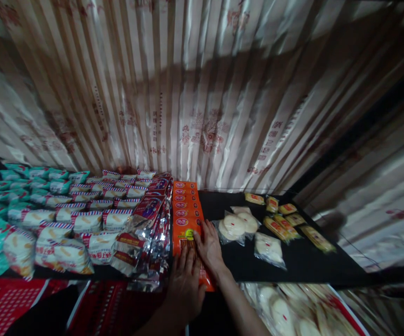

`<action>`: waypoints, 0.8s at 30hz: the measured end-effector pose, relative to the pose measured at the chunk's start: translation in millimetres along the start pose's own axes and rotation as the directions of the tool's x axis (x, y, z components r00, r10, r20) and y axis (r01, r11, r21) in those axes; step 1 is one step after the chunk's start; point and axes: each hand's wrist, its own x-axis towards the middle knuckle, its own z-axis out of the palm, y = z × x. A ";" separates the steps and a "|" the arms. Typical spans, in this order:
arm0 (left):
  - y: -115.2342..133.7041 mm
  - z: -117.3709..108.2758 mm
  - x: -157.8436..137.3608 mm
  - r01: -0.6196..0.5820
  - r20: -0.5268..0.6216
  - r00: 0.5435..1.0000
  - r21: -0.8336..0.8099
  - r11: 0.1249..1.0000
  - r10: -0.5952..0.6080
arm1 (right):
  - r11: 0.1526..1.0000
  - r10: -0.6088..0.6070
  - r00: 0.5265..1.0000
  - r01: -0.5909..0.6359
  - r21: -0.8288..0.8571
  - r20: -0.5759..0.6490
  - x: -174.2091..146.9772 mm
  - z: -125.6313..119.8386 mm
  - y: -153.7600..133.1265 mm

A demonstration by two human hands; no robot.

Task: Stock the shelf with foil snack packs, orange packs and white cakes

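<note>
Red perforated baskets are sitting nearest, along the lower left of the frame, while bagged pale discs are filling the lower right corner. Just above them, on a black surface, orange packets are lying in an overlapping column at the centre of the picture, below the curtain. I'm judging them to be light, flat and a bit bendy, with slick wrappers that could be sliding over one another; the long side edges are looking like the best place to take hold, with a palm keeping the column level. Both of the person's hands are resting on the lower end: the left hand is lying palm down, fingers stretched forward and close together, and the right hand is reaching along the right edge, thumb spread away over the top. Neither is visibly pinching anything, though I can't tell what the undersides are doing. Each packet is showing a bright orange end with a pink-and-white oval logo and a small dark round mark; the front one is also carrying a yellow-green spot. Shiny dark red and silver packs are crowding just beside them on the left.
</note>
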 end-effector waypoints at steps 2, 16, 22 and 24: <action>0.8 0.0 0.3 0.013 0.006 1.000 -0.015 1.000 -0.013 | 1.000 -0.011 1.000 0.011 0.005 0.014 11.4 -1.6 -3.6; -3.3 18.7 -2.5 -0.008 -0.047 0.999 0.021 1.000 0.009 | 0.996 0.039 0.992 -0.029 -0.084 0.121 53.0 11.8 -2.5; 0.2 11.0 -1.2 0.016 -0.017 1.000 -0.015 1.000 -0.016 | 1.000 0.023 0.998 -0.022 -0.005 0.057 55.1 2.3 -8.4; 1.2 9.0 -0.9 0.019 -0.019 1.000 -0.030 0.999 -0.019 | 0.996 0.008 0.999 -0.005 0.084 -0.035 50.3 -6.4 -14.3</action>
